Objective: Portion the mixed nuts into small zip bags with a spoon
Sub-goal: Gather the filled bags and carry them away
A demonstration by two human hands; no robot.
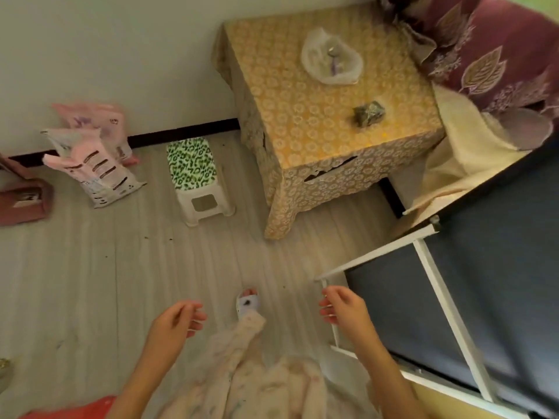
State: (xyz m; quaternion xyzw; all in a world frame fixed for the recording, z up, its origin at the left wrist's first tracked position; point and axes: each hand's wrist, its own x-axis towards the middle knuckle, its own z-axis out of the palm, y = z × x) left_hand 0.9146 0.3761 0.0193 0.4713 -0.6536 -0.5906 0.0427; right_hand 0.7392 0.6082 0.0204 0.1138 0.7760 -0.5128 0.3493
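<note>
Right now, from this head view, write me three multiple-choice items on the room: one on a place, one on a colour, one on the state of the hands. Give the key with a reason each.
1. Where does the clear plastic bag lie?
A. on the floor by the wall
B. on the table with the yellow cloth
C. on the small stool

2. What colour is the pattern on top of the small stool?
A. green on white
B. red on black
C. plain blue

3. What do the left hand and right hand hold?
A. a spoon each
B. one zip bag between them
C. nothing

Key
1 B: the bag rests on the tabletop, near its far side.
2 A: green blotches cover the white seat.
3 C: both hands hang over the floor, fingers loosely curled and empty.
</note>
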